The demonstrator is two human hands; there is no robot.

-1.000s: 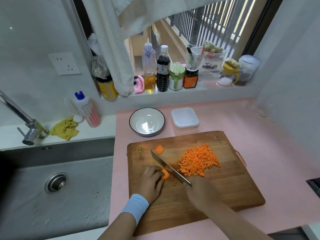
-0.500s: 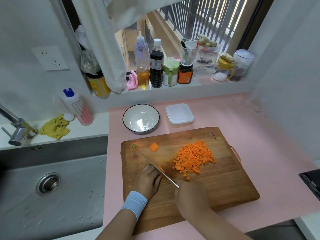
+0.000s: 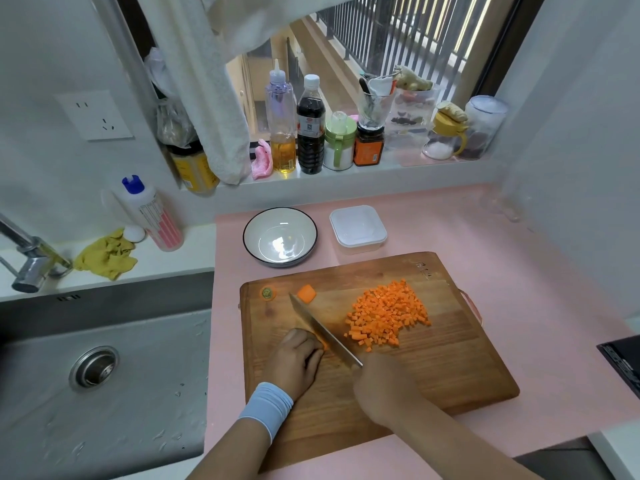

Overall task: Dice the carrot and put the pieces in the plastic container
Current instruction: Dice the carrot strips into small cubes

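On the wooden cutting board (image 3: 450,368) my left hand (image 3: 298,363) presses down a small carrot piece (image 3: 325,345), mostly hidden under the fingers. My right hand (image 3: 388,386) grips the handle of a knife (image 3: 323,330), whose blade lies right beside the left fingertips and points to the far left. A heap of diced carrot (image 3: 386,315) lies to the right of the blade. A loose carrot chunk (image 3: 307,293) and the carrot's stem end (image 3: 268,293) rest near the board's far left corner. The white plastic container (image 3: 357,229) stands behind the board.
A white bowl (image 3: 280,235) with a dark rim stands left of the container on the pink counter (image 3: 540,271). A steel sink (image 3: 104,368) with a tap (image 3: 31,258) lies to the left. Bottles and jars (image 3: 311,133) line the window sill. A dark object (image 3: 623,362) sits at the right edge.
The knife blade has come down and lifted again beside my left fingertips. The camera view shifted slightly. The pile of dice is unchanged.
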